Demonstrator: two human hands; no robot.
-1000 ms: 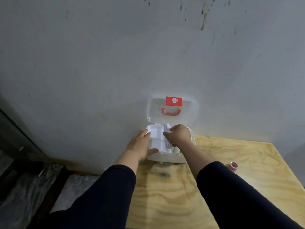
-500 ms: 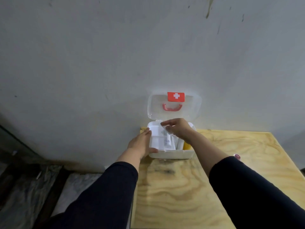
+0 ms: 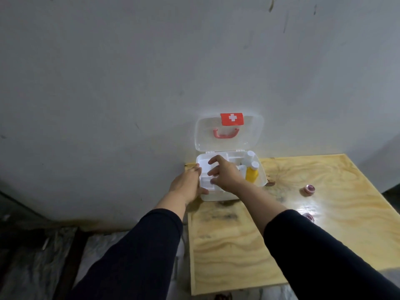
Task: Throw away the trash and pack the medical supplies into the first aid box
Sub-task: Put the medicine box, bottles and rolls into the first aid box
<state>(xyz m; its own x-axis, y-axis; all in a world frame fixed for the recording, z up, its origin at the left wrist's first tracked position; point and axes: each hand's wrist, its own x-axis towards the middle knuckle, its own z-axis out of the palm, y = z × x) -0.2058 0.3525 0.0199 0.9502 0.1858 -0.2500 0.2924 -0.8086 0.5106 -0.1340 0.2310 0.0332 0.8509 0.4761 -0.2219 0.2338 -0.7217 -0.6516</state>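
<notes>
- Grey plaster wall (image 3: 151, 83): the box's raised clear lid (image 3: 229, 133) leans against it, so I have no room behind the box.
- Pale plywood bench (image 3: 324, 224): box sits at its far-left corner. Left edge runs just under my left wrist, with a drop to the dark floor (image 3: 32, 256) beyond. Wide bare wood to the right and toward me, so that's my free lane.
- White plastic first aid box with red cross label and red handle (image 3: 216, 197): open, divider tray inside. Half a second ago my right hand was lowering a slim white packet onto the tray; I can't pick it out now, it's behind the hand or lost in the white glare. I judge it's placed.
- Left hand (image 3: 187, 185): still clamped on the box's left wall, steadying it; grip is grasping the box, nothing else.
- Right hand (image 3: 225, 176): has shifted left over the tray since a second ago, fingers (image 3: 213, 162) spread, grip released, apparently empty.
- That shift uncovers the yellow bottle with white cap (image 3: 251, 173) and a white bottle (image 3: 249, 155) behind it, both upright in the box's right compartment, already packed.
- Two small round pink-lidded jars (image 3: 309, 189) (image 3: 309, 217) sit on the bench well right of the box, not packed. I'd guess those go next, with a clear reach across bare wood.
- Trash: none identifiable in view.
</notes>
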